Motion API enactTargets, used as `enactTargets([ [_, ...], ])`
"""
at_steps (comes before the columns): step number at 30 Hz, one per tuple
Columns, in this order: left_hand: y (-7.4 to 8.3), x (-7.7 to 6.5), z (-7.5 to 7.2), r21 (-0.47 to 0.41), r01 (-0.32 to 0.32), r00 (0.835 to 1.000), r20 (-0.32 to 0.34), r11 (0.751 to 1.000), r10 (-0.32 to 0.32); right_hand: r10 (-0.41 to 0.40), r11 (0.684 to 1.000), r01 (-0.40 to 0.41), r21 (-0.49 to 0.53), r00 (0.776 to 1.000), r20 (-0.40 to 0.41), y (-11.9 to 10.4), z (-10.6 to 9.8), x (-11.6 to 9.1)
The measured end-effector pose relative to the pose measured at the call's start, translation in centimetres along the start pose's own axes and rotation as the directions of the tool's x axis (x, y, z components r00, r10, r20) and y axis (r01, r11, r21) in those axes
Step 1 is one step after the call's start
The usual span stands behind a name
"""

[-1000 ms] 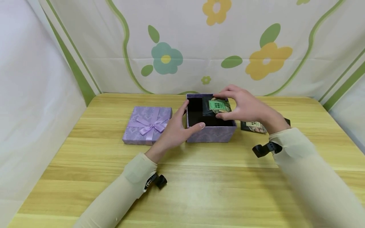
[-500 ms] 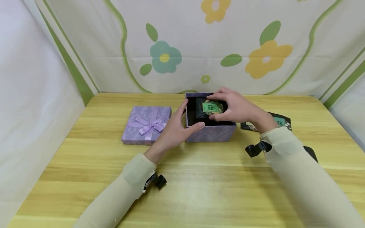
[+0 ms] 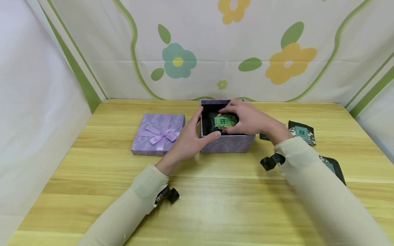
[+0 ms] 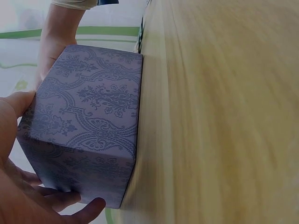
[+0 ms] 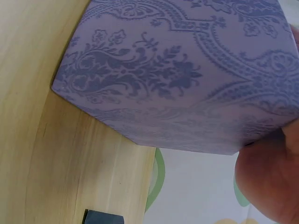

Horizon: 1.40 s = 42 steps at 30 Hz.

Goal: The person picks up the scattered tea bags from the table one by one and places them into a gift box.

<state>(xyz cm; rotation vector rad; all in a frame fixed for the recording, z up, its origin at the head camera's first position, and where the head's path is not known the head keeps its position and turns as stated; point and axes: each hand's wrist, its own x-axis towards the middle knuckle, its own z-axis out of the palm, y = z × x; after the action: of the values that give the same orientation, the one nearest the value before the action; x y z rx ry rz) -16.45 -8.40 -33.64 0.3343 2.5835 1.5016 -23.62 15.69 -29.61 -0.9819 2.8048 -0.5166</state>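
An open purple patterned gift box (image 3: 227,144) stands near the back of the table. My left hand (image 3: 192,141) grips its left front corner, thumb on the front rim and fingers along the left side, also plain in the left wrist view (image 4: 18,186). Inside the box, my right hand (image 3: 247,118) pinches a black packet (image 3: 222,121) with a green label and a see-through window between thumb and fingers. The packet's lower part is hidden by the front wall. In the right wrist view the box (image 5: 163,70) covers the packet and most of the fingers.
The box lid (image 3: 147,145) with a lilac bow lies on the table to the left. Several similar black packets lie to the right, one with a teal label (image 3: 303,132) and another partly under the right sleeve (image 3: 337,171). A floral curtain (image 3: 209,44) hangs behind the table.
My right hand has moved left and down into the box with the packet, which now sits lower behind the front wall. My left hand has stayed at the box corner.
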Motion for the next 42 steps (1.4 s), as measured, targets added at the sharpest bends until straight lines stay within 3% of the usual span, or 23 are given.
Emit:
enactTargets([
  [22,0.2,-0.4,-0.1,-0.012,0.006,1.0,0.01,1.0,-0.006,0.008,0.994,-0.009,-0.105,1.0,-0.014,-0.2,0.8,0.2],
  [27,0.1,-0.4,-0.1,-0.016,0.006,1.0,0.007,1.0,-0.005,0.006,0.998,-0.003,0.057,0.999,-0.048,0.1,0.7,-0.2],
  [35,0.2,-0.3,0.0,-0.018,0.001,1.0,0.01,1.0,-0.001,0.066,0.959,-0.016,0.282,0.983,-0.168,0.6,-0.4,-3.1],
  [39,0.3,-0.3,0.1,-0.019,0.005,1.0,0.007,1.0,-0.005,0.099,0.946,-0.019,0.324,0.967,-0.233,1.1,-1.4,-4.8],
  [42,0.2,-0.3,0.0,-0.016,0.001,1.0,0.001,1.0,-0.001,0.096,0.954,-0.003,0.299,0.95,-0.298,1.8,-1.9,-5.8],
])
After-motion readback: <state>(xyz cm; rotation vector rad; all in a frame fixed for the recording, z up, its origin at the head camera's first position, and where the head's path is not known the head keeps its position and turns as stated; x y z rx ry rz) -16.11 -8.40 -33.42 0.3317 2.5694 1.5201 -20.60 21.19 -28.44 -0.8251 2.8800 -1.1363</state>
